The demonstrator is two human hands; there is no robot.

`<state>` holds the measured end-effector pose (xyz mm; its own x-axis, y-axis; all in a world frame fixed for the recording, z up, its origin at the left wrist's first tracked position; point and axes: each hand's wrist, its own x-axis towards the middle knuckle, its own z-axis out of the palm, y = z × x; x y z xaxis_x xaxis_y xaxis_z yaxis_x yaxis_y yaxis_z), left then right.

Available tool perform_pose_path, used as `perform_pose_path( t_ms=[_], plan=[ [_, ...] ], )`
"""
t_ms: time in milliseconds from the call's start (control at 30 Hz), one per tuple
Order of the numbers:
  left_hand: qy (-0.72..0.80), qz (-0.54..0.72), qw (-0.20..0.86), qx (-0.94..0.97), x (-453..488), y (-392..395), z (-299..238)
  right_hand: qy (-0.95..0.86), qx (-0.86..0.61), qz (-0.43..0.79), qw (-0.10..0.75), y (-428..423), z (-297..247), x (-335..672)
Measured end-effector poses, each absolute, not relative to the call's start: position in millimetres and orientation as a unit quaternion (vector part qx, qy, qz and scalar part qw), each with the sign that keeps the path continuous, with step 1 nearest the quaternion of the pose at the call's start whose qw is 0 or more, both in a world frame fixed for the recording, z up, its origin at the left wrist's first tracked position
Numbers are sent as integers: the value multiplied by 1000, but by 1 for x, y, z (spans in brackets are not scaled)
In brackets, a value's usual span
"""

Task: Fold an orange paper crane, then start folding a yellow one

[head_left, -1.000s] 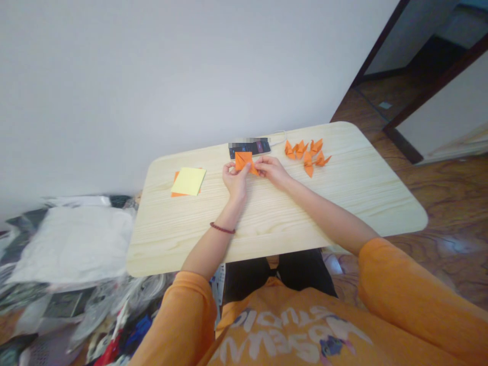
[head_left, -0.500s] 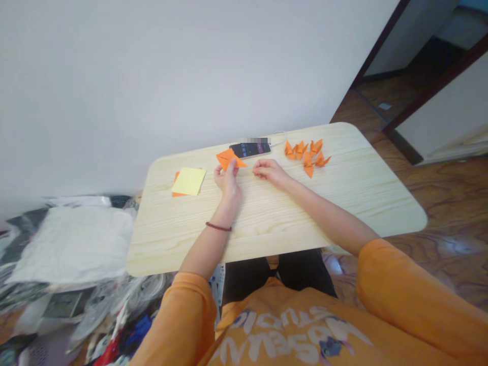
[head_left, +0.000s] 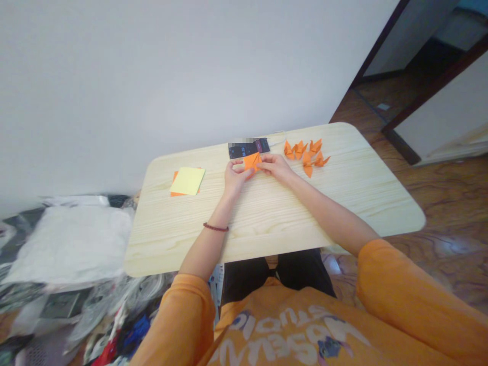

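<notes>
Orange origami paper (head_left: 252, 161), folded to a near-square, is over the worktop (head_left: 274, 218), pinched at its left by the left hand (head_left: 235, 177) and at its right edge by the right hand (head_left: 275, 166). Nearer, a dark red beaded bracelet (head_left: 216, 227) circles the left wrist. Beyond it, yellow paper (head_left: 188, 181) overlaps orange sheets (head_left: 174, 194) at left; five orange paper cranes (head_left: 307, 163) cluster at right. Farther, a smartphone (head_left: 249, 149) lies just behind the folded piece, before the pale wall (head_left: 190, 66).

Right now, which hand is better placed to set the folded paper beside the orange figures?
Probably the right hand: it touches the folded paper and is nearer the orange figures. The left hand holds it, farther away.
</notes>
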<state>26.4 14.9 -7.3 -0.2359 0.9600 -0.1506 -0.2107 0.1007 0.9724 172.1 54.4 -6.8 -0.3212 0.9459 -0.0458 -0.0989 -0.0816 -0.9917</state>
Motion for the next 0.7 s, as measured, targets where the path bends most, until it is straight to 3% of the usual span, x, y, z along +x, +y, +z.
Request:
perform_pose_path(
  t_ms=[167, 700],
  plan=[
    [553, 602, 462, 344, 23, 15, -6, -540, -413, 608, 410, 50, -2, 171],
    [544, 558, 468, 417, 9, 19, -1, -566, -462, 567, 379, 57, -4, 181]
  ],
)
